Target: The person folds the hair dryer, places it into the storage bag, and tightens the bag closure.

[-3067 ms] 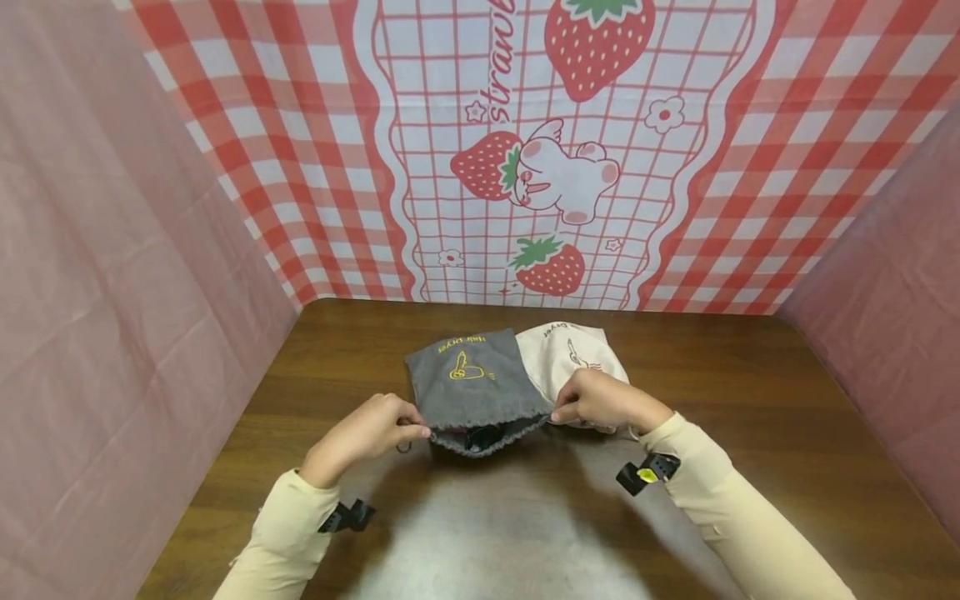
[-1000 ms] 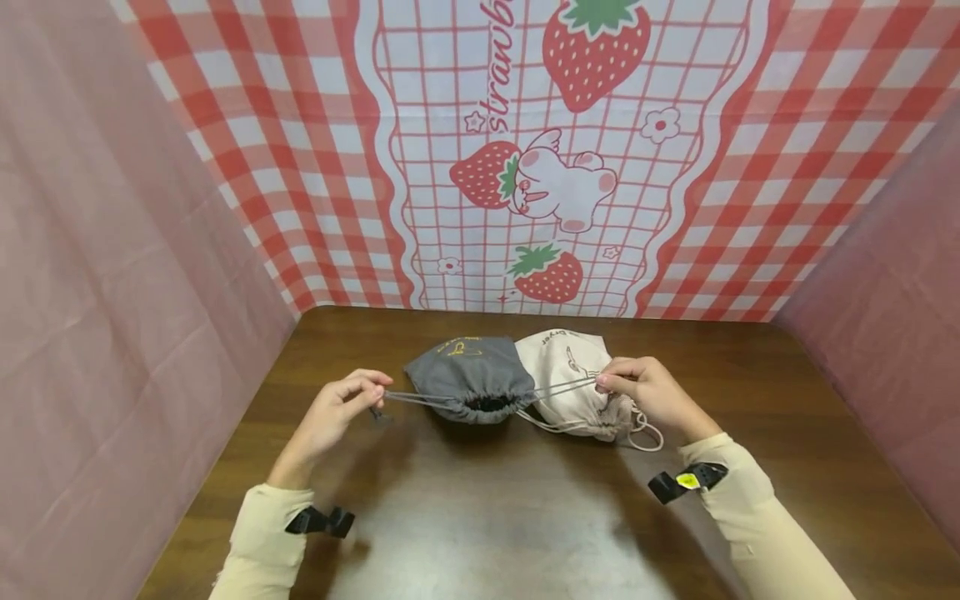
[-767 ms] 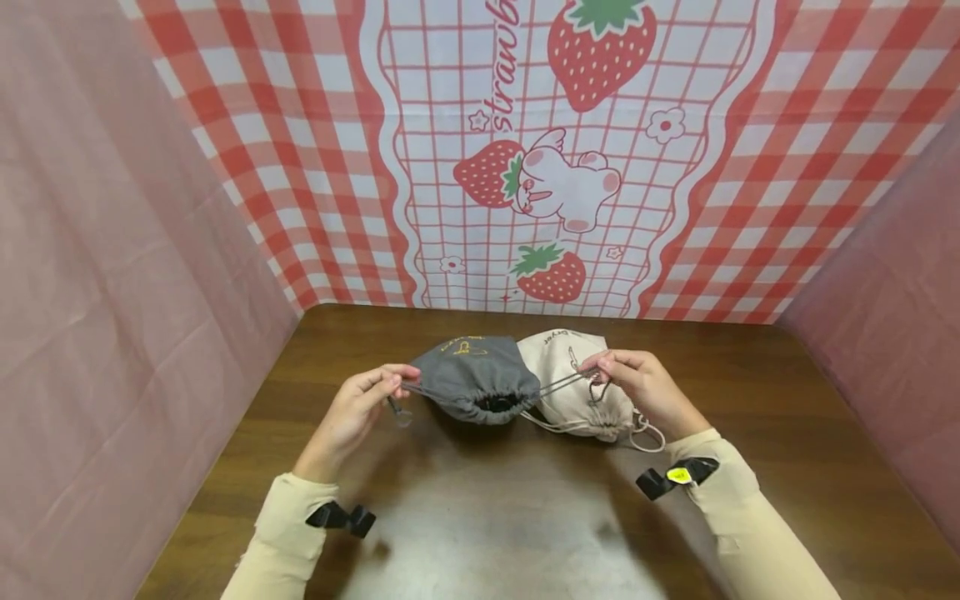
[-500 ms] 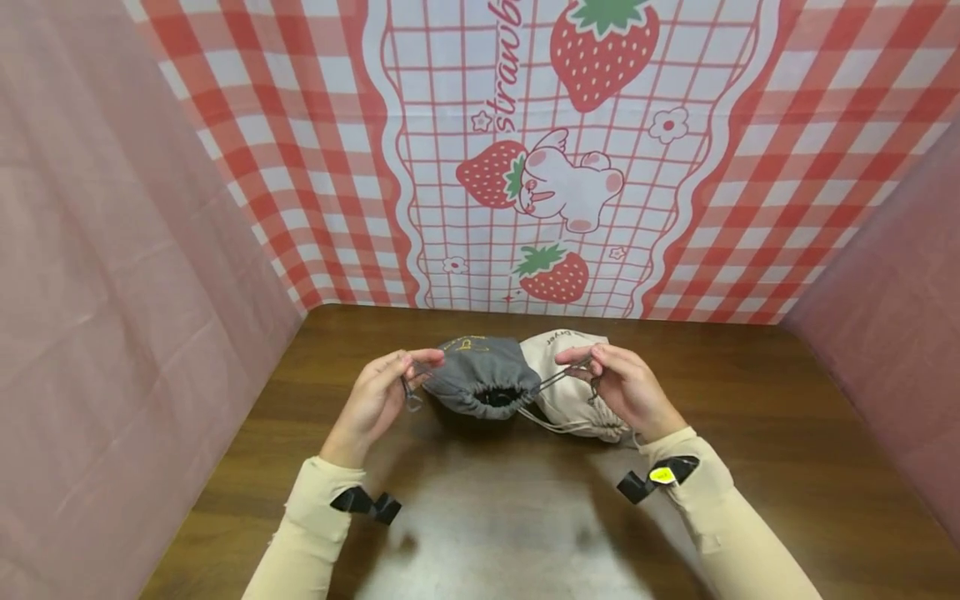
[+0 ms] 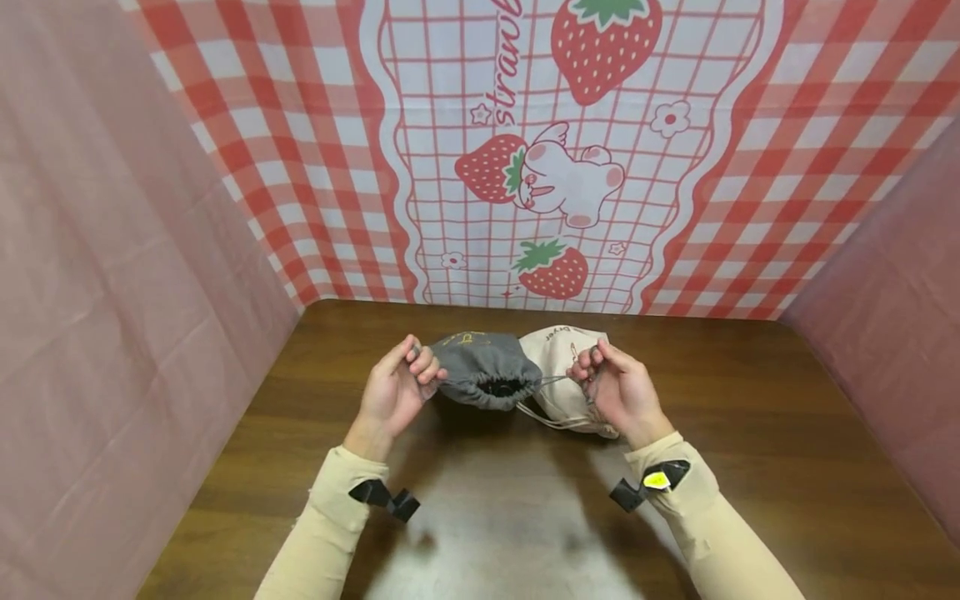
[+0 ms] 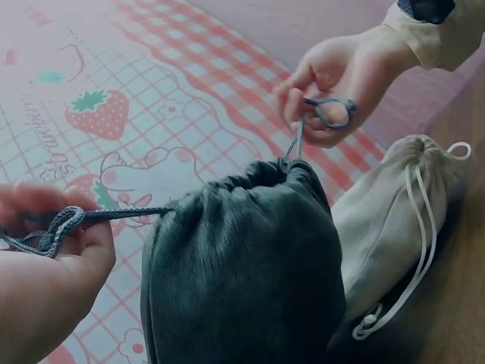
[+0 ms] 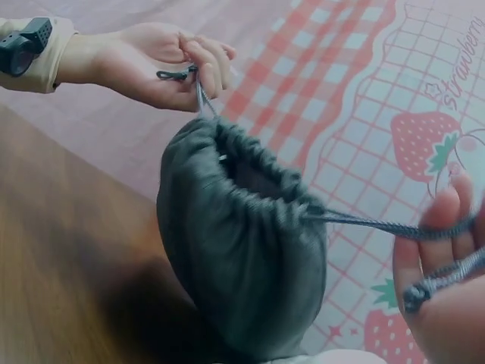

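Observation:
A grey drawstring bag (image 5: 487, 367) with a yellow print sits near the back of the table, its gathered mouth partly open and dark inside. My left hand (image 5: 393, 387) curls its fingers round the cord at the bag's left side; the knotted cord end (image 6: 64, 227) lies across the palm in the left wrist view. On the other side my right hand (image 5: 618, 387) grips the right cord (image 7: 371, 221), with its looped end over the palm. Both cords run taut from the bag's mouth. What lies inside the bag is too dark to tell.
A cream drawstring bag (image 5: 558, 392) lies right beside the grey one, its mouth drawn together and white cords trailing. The wooden table (image 5: 495, 517) ends at a strawberry-print cloth (image 5: 525, 167) behind, with pink cloth (image 5: 112, 292) at the sides.
Earlier both hands pinched the grey bag's wide-open rim; then they held its cords and pulled the mouth narrower. Since then the hands have come closer together and turned palms up, fingers curled round the cords.

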`<state>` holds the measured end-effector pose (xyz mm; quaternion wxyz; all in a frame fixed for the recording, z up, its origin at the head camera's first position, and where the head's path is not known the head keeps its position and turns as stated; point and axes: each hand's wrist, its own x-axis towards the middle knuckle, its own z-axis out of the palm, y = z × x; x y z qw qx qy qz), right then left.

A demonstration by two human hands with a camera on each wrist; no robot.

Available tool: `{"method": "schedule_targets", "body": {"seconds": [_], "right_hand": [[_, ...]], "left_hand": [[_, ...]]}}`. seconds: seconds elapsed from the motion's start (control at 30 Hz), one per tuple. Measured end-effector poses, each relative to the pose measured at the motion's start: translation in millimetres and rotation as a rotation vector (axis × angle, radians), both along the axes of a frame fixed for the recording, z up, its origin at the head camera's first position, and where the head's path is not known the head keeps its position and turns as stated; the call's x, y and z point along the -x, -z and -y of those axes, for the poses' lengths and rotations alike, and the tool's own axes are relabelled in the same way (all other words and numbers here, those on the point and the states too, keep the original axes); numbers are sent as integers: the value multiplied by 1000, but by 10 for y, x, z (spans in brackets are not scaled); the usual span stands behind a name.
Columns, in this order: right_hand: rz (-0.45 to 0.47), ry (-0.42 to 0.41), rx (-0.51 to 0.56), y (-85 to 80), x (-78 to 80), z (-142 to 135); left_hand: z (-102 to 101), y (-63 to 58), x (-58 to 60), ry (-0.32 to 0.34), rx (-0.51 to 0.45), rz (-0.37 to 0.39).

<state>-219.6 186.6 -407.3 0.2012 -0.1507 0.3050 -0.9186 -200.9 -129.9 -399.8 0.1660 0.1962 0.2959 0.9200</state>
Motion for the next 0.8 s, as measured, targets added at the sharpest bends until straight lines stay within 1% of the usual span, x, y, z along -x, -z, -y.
{"method": "schedule_targets", "body": {"seconds": [0.07, 0.13, 0.23, 0.3, 0.37, 0.43, 0.53, 0.6, 0.7, 0.8], "right_hand": [[57, 45, 11, 6, -20, -66], [92, 83, 15, 6, -43, -126], [107, 135, -25, -10, -78, -198], [95, 162, -81, -28, -93, -238], [75, 195, -167, -51, -105, -253], [58, 215, -245, -74, -110, -263], [38, 229, -366, -85, -112, -268], [39, 219, -422, -75, -116, -260], [67, 209, -487, -35, -127, -243], [97, 227, -531, 6, -140, -221]], "left_hand": [[38, 16, 12, 35, -62, -1], [109, 46, 14, 59, -138, 3], [247, 112, 3, 67, -231, 13], [318, 146, -4, 62, -252, 30], [368, 156, -10, 61, -228, 61], [384, 159, -8, 58, -174, 94], [381, 166, -5, 34, -85, 141], [381, 184, -9, 11, -33, 158], [382, 214, -22, -34, 52, 174], [379, 244, -18, -77, 141, 181]]}}
